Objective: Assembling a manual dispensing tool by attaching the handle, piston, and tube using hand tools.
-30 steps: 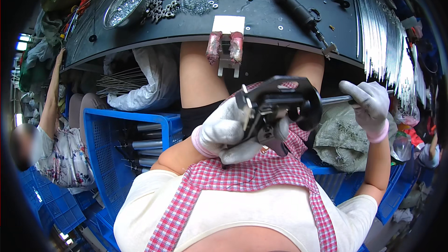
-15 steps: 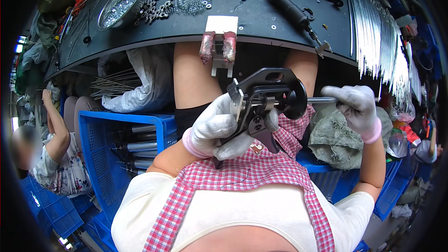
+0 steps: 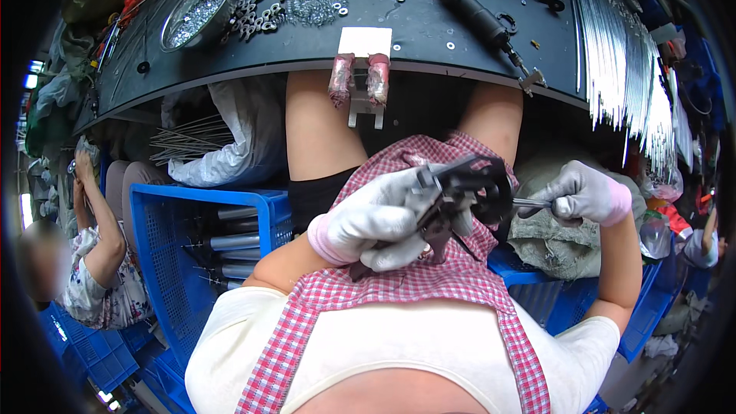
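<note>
In its white glove, my left hand (image 3: 379, 215) grips a black metal bracket assembly (image 3: 475, 184) over my lap. The assembly is tilted and blurred by motion, with a round black part on its right side. A thin metal rod (image 3: 529, 203) sticks out from that side. My right hand (image 3: 586, 193), gloved too, is closed around the rod's outer end. How the rod sits inside the bracket cannot be made out. My red checked apron (image 3: 406, 284) lies beneath both hands.
At the bench edge stands a metal fixture with two pink-wrapped posts (image 3: 378, 80). The bench holds a black power driver (image 3: 479, 19), a bowl of small parts (image 3: 198, 15), springs (image 3: 314, 8) and long rods (image 3: 621, 54). Blue crates (image 3: 165, 261) flank me; another person (image 3: 100, 253) sits left.
The bracket assembly has tilted and swung to the right and slightly down in my left hand. My right hand has turned, and its fingers are curled round the rod, where they pointed along it.
</note>
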`<state>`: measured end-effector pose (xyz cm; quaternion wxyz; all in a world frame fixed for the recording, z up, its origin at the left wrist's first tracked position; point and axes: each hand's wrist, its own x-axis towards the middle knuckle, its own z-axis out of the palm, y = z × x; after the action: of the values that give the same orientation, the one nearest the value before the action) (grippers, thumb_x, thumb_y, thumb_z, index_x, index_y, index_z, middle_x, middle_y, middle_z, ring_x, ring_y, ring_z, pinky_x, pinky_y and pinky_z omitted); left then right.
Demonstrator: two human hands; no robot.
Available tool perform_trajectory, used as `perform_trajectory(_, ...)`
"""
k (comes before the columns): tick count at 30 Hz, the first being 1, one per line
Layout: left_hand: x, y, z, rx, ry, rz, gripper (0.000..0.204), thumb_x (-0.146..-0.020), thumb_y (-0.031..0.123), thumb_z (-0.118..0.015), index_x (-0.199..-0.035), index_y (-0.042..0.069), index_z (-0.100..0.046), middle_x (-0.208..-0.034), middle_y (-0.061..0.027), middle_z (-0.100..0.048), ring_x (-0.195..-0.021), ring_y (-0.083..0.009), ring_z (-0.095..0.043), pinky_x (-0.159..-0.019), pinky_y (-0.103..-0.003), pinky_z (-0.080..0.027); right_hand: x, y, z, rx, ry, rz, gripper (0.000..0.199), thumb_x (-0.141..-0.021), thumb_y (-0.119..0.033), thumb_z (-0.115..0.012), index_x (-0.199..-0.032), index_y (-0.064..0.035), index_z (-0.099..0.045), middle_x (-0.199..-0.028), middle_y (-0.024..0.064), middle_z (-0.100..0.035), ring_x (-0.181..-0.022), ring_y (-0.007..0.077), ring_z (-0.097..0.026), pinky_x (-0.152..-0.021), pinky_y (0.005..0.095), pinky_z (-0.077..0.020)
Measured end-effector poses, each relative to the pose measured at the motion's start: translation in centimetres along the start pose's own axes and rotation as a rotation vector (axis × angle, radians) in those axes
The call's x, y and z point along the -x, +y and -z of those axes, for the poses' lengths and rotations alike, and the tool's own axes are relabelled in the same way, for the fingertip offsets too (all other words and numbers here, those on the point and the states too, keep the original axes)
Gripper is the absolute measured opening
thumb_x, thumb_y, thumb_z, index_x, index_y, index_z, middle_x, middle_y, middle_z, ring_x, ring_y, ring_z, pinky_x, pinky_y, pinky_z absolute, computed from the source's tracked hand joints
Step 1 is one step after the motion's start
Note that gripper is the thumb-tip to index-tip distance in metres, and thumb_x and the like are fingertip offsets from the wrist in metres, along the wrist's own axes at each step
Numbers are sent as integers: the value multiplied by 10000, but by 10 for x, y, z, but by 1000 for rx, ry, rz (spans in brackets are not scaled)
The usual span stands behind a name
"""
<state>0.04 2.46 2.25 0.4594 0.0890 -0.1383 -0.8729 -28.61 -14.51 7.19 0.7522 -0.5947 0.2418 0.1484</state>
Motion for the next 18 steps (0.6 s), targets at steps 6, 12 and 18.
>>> perform_trajectory(6,-2,6,1,-28,41,-191,784,-798,283,-744,-1376,-53,-335,-1131,-229,-583,-388,-73,-505,-316,-150,-367,-21,8,-30,1446,948,665,400,-700,-72,-669,-1098,-82,-695,-602,72,-560,-440,228,-502,-427,306,-371)
perform_trajectory(12,-4,2,12,86,-48,-161,636,-853,260,-692,-1328,-48,-402,-1158,-229,-584,-390,-73,-497,-315,-164,-349,-7,-12,-6,100,152,1,432,-805,-204,-721,-1195,-33,-651,-613,13,-604,-518,20,-471,-461,232,-348)
perform_trajectory(18,-3,6,11,82,38,-262,610,-876,275,-671,-1323,-49,-412,-1173,-235,-574,-384,-64,-478,-326,-159,-343,-24,4,-34,1501,1015,579,521,-672,-54,-671,-1188,-131,-650,-543,35,-487,-458,216,-512,-434,331,-408)
